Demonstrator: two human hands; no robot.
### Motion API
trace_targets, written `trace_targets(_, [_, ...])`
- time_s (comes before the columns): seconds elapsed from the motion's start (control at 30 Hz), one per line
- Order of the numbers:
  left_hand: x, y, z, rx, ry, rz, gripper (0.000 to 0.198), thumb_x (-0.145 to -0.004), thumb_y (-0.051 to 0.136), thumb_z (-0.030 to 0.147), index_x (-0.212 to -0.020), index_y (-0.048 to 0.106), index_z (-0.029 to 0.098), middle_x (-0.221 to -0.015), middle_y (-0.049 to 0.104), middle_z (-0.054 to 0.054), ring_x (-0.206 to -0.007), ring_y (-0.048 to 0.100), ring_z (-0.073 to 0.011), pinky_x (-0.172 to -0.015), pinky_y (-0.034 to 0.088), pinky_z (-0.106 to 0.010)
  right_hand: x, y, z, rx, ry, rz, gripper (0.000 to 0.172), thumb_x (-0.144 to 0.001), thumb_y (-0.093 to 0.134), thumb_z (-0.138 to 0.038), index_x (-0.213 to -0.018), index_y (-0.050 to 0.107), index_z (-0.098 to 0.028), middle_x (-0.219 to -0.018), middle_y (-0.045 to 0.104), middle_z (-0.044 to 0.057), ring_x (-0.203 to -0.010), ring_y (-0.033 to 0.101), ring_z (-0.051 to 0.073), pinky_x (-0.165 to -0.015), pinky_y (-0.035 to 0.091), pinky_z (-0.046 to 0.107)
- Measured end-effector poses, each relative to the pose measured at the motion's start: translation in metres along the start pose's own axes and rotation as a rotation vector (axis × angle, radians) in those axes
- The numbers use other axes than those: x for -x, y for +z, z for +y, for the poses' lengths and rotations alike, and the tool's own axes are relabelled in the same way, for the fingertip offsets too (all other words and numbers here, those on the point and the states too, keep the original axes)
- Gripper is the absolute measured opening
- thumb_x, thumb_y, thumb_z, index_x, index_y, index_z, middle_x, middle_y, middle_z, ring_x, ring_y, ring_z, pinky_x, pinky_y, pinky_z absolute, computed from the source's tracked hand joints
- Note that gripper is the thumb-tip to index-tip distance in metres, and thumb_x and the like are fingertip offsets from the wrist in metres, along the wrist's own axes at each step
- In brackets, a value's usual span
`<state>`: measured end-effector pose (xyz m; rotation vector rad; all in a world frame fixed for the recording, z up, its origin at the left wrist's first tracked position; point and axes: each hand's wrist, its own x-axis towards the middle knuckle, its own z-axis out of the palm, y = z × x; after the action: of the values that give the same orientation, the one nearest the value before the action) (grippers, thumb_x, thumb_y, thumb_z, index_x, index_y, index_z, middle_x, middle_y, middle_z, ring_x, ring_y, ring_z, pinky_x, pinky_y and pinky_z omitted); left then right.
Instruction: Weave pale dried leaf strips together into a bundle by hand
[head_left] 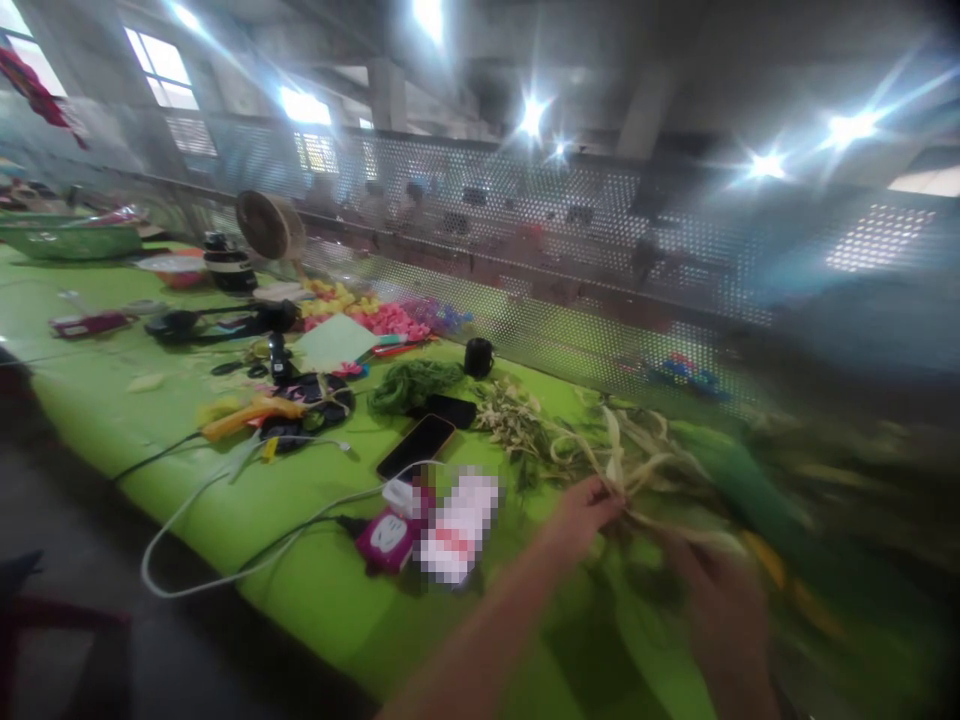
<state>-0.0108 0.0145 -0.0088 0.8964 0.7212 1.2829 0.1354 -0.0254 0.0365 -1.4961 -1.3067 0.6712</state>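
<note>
My left hand [581, 515] reaches over the green tabletop with its fingertips pinched on a bunch of pale yellowish, leaf-like strips [616, 465]. The strips fan out above and to the right of the fingers. My right hand [724, 590] is to the right, close under a long pale strip, and smeared by motion. Its fingers cannot be made out, nor whether they grip the strip. More dried-looking pale and green sprigs [514, 418] lie on the table just beyond my left hand.
A dark phone [416, 446], a purple socket block [386, 540] with white cable, and an orange-handled tool [251, 415] lie leftward. Behind them are green strands [412, 384], pink and yellow pieces [390, 320], and a fan [270, 226]. A perforated screen [487, 220] borders the table.
</note>
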Motion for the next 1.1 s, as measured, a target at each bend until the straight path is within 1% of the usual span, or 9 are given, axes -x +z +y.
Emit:
trace_targets(0.2, [0.008, 0.002, 0.007, -0.017, -0.122, -0.139, 0.05, -0.06, 0.074, 0.055, -0.087, 0.063, 0.014, -0.068, 0.063, -0.002, -0.063, 0.058, -0.0133, -0.064, 0.043, -0.026, -0.003, 0.001, 0.008, -0.212, 0.057, 0.038, 0.032, -0.063, 0.071, -0.05, -0.065, 0.069, -0.018, -0.062, 0.066, 0.003, -0.059, 0.057, 0.018, -0.055, 0.046, 0.028])
trace_targets(0.33, [0.009, 0.002, 0.012, 0.018, -0.133, -0.103, 0.046, -0.06, 0.076, 0.05, -0.085, 0.064, 0.013, -0.064, 0.061, -0.001, -0.059, 0.056, -0.0114, -0.062, 0.042, -0.024, -0.007, 0.0, 0.024, -0.419, 0.061, -0.055, 0.029, -0.06, 0.076, -0.045, -0.074, 0.072, -0.02, -0.072, 0.071, 0.003, -0.063, 0.061, 0.018, -0.058, 0.049, 0.029])
trace_targets(0.4, [0.009, 0.001, 0.014, 0.076, -0.146, -0.083, 0.043, -0.06, 0.078, 0.046, -0.084, 0.064, 0.013, -0.066, 0.06, -0.001, -0.056, 0.054, -0.0099, -0.061, 0.042, -0.024, -0.007, -0.003, 0.029, -0.464, 0.078, -0.16, 0.029, -0.055, 0.08, -0.039, -0.076, 0.073, -0.021, -0.076, 0.073, 0.004, -0.066, 0.063, 0.02, -0.058, 0.049, 0.03])
trace_targets(0.5, [0.009, 0.001, 0.019, 0.181, -0.151, -0.062, 0.037, -0.059, 0.079, 0.038, -0.081, 0.063, 0.012, -0.07, 0.06, -0.001, -0.055, 0.053, -0.0084, -0.059, 0.044, -0.023, -0.004, -0.004, 0.028, -0.452, 0.099, -0.305, 0.028, -0.055, 0.081, -0.034, -0.079, 0.074, -0.021, -0.077, 0.073, 0.004, -0.069, 0.065, 0.021, -0.058, 0.05, 0.029])
trace_targets(0.63, [0.015, 0.006, 0.026, 0.229, -0.161, -0.043, 0.033, -0.058, 0.081, 0.033, -0.075, 0.063, 0.012, -0.07, 0.06, -0.001, -0.055, 0.053, -0.007, -0.054, 0.041, -0.019, -0.003, -0.001, 0.019, -0.411, 0.085, -0.421, 0.027, -0.067, 0.073, -0.04, -0.086, 0.074, -0.021, -0.088, 0.075, 0.006, -0.079, 0.067, 0.023, -0.069, 0.053, 0.03])
trace_targets(0.77, [0.021, 0.014, 0.029, 0.157, -0.192, -0.075, 0.033, -0.058, 0.081, 0.035, -0.074, 0.065, 0.011, -0.071, 0.061, -0.002, -0.054, 0.051, -0.0065, -0.056, 0.041, -0.02, -0.009, 0.003, 0.019, -0.284, 0.133, -0.334, 0.036, -0.067, 0.071, -0.051, -0.085, 0.075, -0.021, -0.088, 0.076, 0.008, -0.075, 0.068, 0.023, -0.062, 0.053, 0.028])
trace_targets(0.87, [0.022, 0.016, 0.028, 0.087, -0.175, -0.083, 0.035, -0.06, 0.079, 0.036, -0.081, 0.066, 0.012, -0.075, 0.062, -0.003, -0.055, 0.05, -0.0064, -0.059, 0.04, -0.021, -0.011, 0.002, 0.024, -0.335, 0.12, -0.303, 0.039, -0.065, 0.072, -0.055, -0.086, 0.074, -0.022, -0.087, 0.075, 0.007, -0.078, 0.068, 0.023, -0.066, 0.053, 0.029])
trace_targets(0.97, [0.019, 0.013, 0.024, -0.026, -0.118, -0.066, 0.043, -0.061, 0.079, 0.04, -0.092, 0.062, 0.014, -0.074, 0.06, -0.001, -0.057, 0.05, -0.0083, -0.059, 0.038, -0.022, -0.011, 0.001, 0.027, -0.407, 0.112, -0.366, 0.039, -0.067, 0.069, -0.056, -0.082, 0.072, -0.02, -0.08, 0.074, 0.006, -0.074, 0.067, 0.022, -0.066, 0.052, 0.03])
trace_targets(1.1, [0.013, 0.005, 0.018, -0.158, -0.074, -0.061, 0.044, -0.063, 0.076, 0.044, -0.092, 0.059, 0.016, -0.076, 0.059, -0.001, -0.064, 0.052, -0.011, -0.063, 0.039, -0.023, -0.012, 0.005, 0.029, -0.311, 0.064, -0.501, 0.038, -0.065, 0.072, -0.053, -0.079, 0.069, -0.018, -0.077, 0.072, 0.007, -0.073, 0.066, 0.022, -0.065, 0.052, 0.031])
